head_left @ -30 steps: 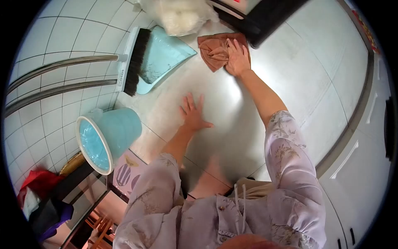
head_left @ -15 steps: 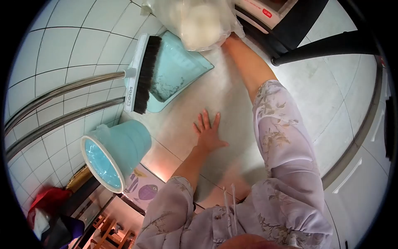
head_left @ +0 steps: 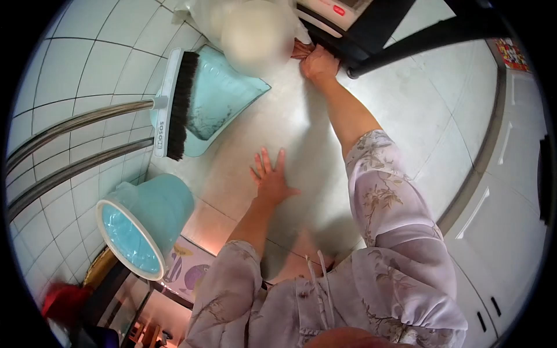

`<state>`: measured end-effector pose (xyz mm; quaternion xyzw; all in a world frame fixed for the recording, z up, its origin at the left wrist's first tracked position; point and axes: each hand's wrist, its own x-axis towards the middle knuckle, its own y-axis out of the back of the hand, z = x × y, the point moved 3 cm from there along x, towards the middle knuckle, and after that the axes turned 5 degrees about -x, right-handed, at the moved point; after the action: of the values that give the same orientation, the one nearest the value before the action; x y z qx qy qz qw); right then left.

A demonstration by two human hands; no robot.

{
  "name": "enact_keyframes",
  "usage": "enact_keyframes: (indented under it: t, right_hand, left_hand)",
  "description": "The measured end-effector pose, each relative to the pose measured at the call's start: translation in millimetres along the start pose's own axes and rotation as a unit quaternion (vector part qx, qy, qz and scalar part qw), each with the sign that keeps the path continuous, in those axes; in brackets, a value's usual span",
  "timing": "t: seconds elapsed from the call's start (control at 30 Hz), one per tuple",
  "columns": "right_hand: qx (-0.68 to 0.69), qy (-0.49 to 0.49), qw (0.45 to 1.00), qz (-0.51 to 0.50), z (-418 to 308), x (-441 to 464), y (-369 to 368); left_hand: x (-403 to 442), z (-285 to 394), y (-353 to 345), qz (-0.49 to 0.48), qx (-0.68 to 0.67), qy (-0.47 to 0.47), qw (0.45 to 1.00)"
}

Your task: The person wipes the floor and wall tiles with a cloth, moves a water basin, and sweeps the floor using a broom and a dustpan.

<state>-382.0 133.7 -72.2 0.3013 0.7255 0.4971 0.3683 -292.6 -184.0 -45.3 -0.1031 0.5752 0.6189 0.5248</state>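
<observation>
"Down on the floor (head_left: 229, 153), in the head view, what are your fingers up to?"

"My right hand (head_left: 321, 64) is curled narrow around the brown cloth (head_left: 301, 49). Can't tell where every fingertip sits, tbh. The cloth's bunched between the plastic bag (head_left: 203, 20) and the black stand (head_left: 374, 55). My left hand (head_left: 272, 181) holds nothing, fingers wide, palm toward the tiles, nearest the bare floor. Can't tell how much weight it takes."

"So which step is that?"

"Looks like working the cloth into that tight spot, I'd say. Dustpan (head_left: 223, 95), broom (head_left: 174, 104) and bucket (head_left: 168, 203) are all over on my left."

"And the next move calls for what?"

"A snug grip, imo, low short strokes, and care not to snag the bag or knock the stand."
</observation>
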Motion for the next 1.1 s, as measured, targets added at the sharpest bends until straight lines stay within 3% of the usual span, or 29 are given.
enact_keyframes:
  t: [0.07, 0.17, 0.2, 0.23, 0.3, 0.33, 0.43, 0.5, 0.57, 0.7, 0.8, 0.83, 0.9, 1.03, 1.1]
  right_hand:
    - [-0.028, 0.007, 0.993, 0.115, 4.7, -17.8, 0.4]
    - [-0.079, 0.023, 0.995, 0.050, 14.1, -45.0, 8.9]
    - [-0.036, 0.034, 0.991, 0.126, 21.5, -48.7, -2.4]
    - [-0.038, 0.029, 0.991, 0.129, 31.2, -54.9, -18.9]
    - [-0.057, 0.098, 0.965, 0.234, 31.2, -80.4, -9.4]
    - [-0.042, 0.077, 0.989, 0.117, 40.0, -91.4, -12.1]
    - [-0.060, 0.084, 0.994, 0.040, 61.9, -128.5, -6.0]
    - [-0.069, 0.088, 0.992, 0.054, 86.8, -150.6, -6.4]
    - [-0.070, 0.026, 0.997, 0.024, 112.3, -181.7, 4.3]
    - [-0.033, -0.025, 0.995, 0.096, 150.1, -216.8, 11.1]
    - [0.092, 0.121, 0.984, 0.097, 134.3, -226.9, 3.2]
    - [0.078, 0.140, 0.986, 0.051, 118.1, -233.1, -7.2]
    - [-0.113, 0.247, 0.960, -0.066, 87.4, -254.1, -2.2]
    - [-0.052, 0.332, 0.941, -0.029, 112.5, -208.8, -4.3]
    - [-0.046, 0.320, 0.946, -0.019, 119.1, -183.7, 8.1]
  left_hand:
    - [-4.4, 4.2, 3.3, 0.002, 0.002, -0.003, 1.000]
    - [-6.2, 5.0, 4.2, 0.018, 0.004, -0.004, 1.000]
    - [-6.1, 3.9, 2.7, 0.027, 0.005, -0.005, 1.000]
    - [-4.9, 1.3, -1.0, 0.026, 0.006, -0.011, 1.000]
    - [-2.6, -1.4, -4.2, 0.047, 0.012, -0.026, 0.998]
    - [-1.2, -2.9, -6.0, 0.047, 0.014, -0.032, 0.998]
    - [-0.2, -5.0, -6.9, 0.038, 0.013, -0.028, 0.999]
    - [0.8, -6.4, -8.7, 0.039, 0.007, -0.028, 0.999]
    - [-0.5, -6.0, -8.5, 0.037, 0.010, -0.030, 0.999]
    - [-2.3, -2.8, -5.2, 0.034, 0.022, -0.021, 0.999]
    - [-5.8, -0.3, -3.0, 0.048, 0.012, -0.022, 0.999]
    - [-4.7, -1.9, -5.5, 0.046, 0.018, -0.026, 0.998]
    - [-0.6, -5.4, -8.6, 0.053, 0.011, -0.036, 0.998]
    - [0.4, -5.3, -10.9, 0.052, 0.023, -0.035, 0.998]
    - [0.8, -4.7, -11.3, 0.062, 0.000, -0.035, 0.998]
